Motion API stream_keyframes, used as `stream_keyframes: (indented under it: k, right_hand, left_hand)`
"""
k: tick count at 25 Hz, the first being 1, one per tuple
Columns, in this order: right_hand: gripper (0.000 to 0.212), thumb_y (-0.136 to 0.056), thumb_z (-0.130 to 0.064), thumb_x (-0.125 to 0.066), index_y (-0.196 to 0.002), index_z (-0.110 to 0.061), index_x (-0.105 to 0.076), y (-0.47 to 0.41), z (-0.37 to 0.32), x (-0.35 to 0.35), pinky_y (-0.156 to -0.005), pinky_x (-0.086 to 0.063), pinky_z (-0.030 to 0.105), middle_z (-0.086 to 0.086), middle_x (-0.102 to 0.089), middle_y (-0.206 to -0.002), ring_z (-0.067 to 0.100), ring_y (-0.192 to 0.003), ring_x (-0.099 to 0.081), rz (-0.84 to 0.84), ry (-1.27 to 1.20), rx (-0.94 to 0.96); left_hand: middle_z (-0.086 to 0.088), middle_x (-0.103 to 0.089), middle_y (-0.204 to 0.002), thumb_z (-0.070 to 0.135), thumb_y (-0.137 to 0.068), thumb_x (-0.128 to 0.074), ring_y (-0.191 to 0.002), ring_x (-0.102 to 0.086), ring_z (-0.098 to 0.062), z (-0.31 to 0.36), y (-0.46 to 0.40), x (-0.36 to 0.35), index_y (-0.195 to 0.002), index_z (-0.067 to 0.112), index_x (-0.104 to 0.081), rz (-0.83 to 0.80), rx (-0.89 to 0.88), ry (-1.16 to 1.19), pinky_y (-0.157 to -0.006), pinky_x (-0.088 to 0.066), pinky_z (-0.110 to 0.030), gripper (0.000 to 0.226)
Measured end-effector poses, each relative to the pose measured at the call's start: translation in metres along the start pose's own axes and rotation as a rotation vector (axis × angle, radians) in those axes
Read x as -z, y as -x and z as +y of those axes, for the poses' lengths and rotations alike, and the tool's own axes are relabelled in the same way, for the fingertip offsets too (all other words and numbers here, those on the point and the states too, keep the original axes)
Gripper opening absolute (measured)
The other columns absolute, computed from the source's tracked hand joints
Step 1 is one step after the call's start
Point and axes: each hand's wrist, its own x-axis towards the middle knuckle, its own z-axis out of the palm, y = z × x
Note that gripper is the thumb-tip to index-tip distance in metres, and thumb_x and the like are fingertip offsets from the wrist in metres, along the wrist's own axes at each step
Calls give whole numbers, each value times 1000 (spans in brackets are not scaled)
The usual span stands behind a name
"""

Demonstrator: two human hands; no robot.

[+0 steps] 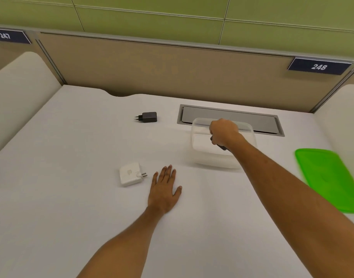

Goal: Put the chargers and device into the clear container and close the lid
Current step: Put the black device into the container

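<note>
A clear container [200, 157] stands open at the right centre of the white desk. My right hand [224, 131] hovers over its opening, shut on a dark device [222, 146] of which only a lower corner shows under the wrist. My left hand [165, 189] lies flat on the desk, fingers apart, holding nothing. Just left of its fingertips lies a white charger [130, 173] with its plug pins pointing right. A black charger [148, 117] rests farther back, pins pointing left. The green lid [328, 177] lies flat at the right edge.
A grey cable hatch [232, 115] is set into the desk right behind the container. A beige partition [152, 65] closes the back, with number plates 247 and 248. Cream padded dividers [17, 91] flank both sides.
</note>
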Motion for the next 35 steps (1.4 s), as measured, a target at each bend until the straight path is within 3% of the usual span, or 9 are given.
stream_keyframes:
  k: [4,9,18,24,26,30,35]
  right_hand:
    - [24,-83,-13,-67,-107,-11,-63,-16,5,-24,-62,-42,32,6,-55,-83,27,-76,-57,-45,33,-43]
    - [27,-83,-8,-64,-110,-9,-62,-24,26,-53,-64,-44,32,10,-67,-101,30,-93,-65,-101,2,-105]
    - [29,-82,-11,-71,-110,-7,-63,-27,46,-75,-72,-51,34,13,-68,-102,29,-92,-65,-140,-101,-215]
    - [25,-86,-13,-65,-110,-8,-63,-24,46,-74,-68,-44,31,11,-66,-99,25,-78,-54,-178,-115,-242]
    - [24,-86,-12,-62,-110,-9,-63,-25,40,-60,-69,-42,32,11,-66,-98,26,-78,-54,-136,-128,-255]
    - [18,-82,-9,-59,-99,-8,-64,-27,5,-16,-65,-40,31,13,-68,-93,35,-87,-65,142,-218,-233]
    - [18,-85,-20,-59,-95,-7,-65,-15,-63,14,-65,-38,31,14,-69,-96,37,-89,-66,328,-296,-6]
  left_hand:
    - [2,-1,-162,52,-94,-23,-147,6,-12,-1,0,2,-152,19,-9,5,9,0,-120,7,-38,68]
    - [3,-2,-162,52,-94,-24,-147,6,-11,-3,1,0,-152,20,-10,11,12,11,-120,6,-37,67]
    - [4,-1,-161,55,-93,-20,-146,10,-9,-3,-1,-2,-152,22,-9,7,21,10,-120,7,-37,69]
    - [4,-2,-162,54,-93,-21,-147,8,-10,-2,-3,-1,-152,22,-10,0,20,10,-120,5,-38,68]
    - [4,1,-162,55,-93,-19,-146,10,-10,-2,-2,-2,-152,22,-8,-6,25,5,-120,5,-38,69]
    - [4,2,-161,56,-92,-17,-146,11,-10,-2,-3,-1,-152,22,-6,-5,27,20,-121,5,-39,70]
    - [3,1,-162,56,-92,-18,-147,9,-11,-3,-3,0,-152,21,-6,-10,31,23,-120,5,-39,70]
